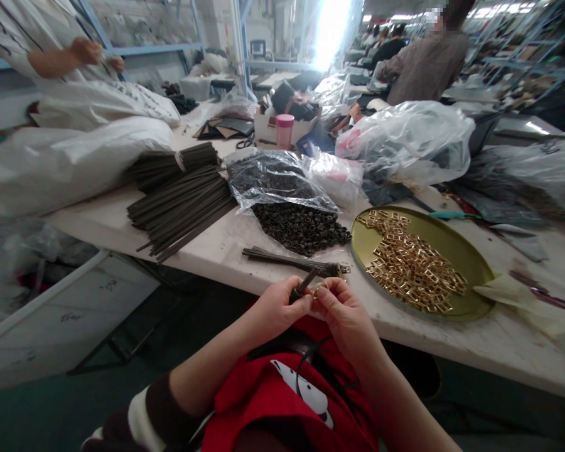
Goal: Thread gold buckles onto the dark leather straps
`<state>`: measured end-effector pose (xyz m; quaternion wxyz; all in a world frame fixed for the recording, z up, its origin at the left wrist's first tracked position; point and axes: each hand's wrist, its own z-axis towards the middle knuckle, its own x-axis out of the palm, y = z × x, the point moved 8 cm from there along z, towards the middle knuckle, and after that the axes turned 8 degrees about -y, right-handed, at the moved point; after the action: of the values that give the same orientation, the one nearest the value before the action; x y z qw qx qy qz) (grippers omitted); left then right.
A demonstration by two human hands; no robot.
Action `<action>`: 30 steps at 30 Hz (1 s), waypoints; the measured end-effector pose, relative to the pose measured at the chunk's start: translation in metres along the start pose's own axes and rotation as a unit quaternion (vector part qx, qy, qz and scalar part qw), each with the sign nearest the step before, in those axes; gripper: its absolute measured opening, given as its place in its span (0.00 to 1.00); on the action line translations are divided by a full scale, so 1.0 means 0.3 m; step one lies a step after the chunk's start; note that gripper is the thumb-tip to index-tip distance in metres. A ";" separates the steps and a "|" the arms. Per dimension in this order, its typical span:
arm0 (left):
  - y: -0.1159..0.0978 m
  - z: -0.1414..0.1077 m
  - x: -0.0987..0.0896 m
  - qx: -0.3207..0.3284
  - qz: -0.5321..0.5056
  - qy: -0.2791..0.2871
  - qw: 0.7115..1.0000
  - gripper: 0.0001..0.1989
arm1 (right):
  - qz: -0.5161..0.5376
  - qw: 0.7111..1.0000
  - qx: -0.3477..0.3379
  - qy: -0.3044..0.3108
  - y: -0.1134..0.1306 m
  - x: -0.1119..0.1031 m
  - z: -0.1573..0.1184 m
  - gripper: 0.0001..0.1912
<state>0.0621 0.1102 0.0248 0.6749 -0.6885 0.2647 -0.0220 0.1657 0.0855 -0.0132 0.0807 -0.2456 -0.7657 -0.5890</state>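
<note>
Just off the table's front edge, my left hand (282,306) is closed on a dark strap (305,284) that points up and to the right. Touching it on the right, my right hand (343,311) pinches a small gold buckle (318,290) at the strap. Behind my hands a thin bundle of dark straps (287,258) with gold buckles at its right end lies on the table. Many more gold buckles (419,270) fill part of a round gold tray (475,276) at the right. Small black loops (301,229) spill from a clear plastic bag (282,176) at the centre.
Large piles of dark strips (183,201) lie on the white table (207,251) at the left. A pink cup (285,130), a white box and plastic bags (409,141) stand farther back. One person is at the back left, another at the back right.
</note>
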 end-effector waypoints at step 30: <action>0.002 -0.029 -0.012 0.146 0.286 -0.021 0.947 0.12 | 0.164 0.971 0.171 0.022 -0.093 0.063 -0.056 0.19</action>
<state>0.0555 0.1036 0.0262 0.7512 -0.4786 0.4299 0.1477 0.1334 0.0697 -0.0244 0.2342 -0.3376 -0.8022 -0.4331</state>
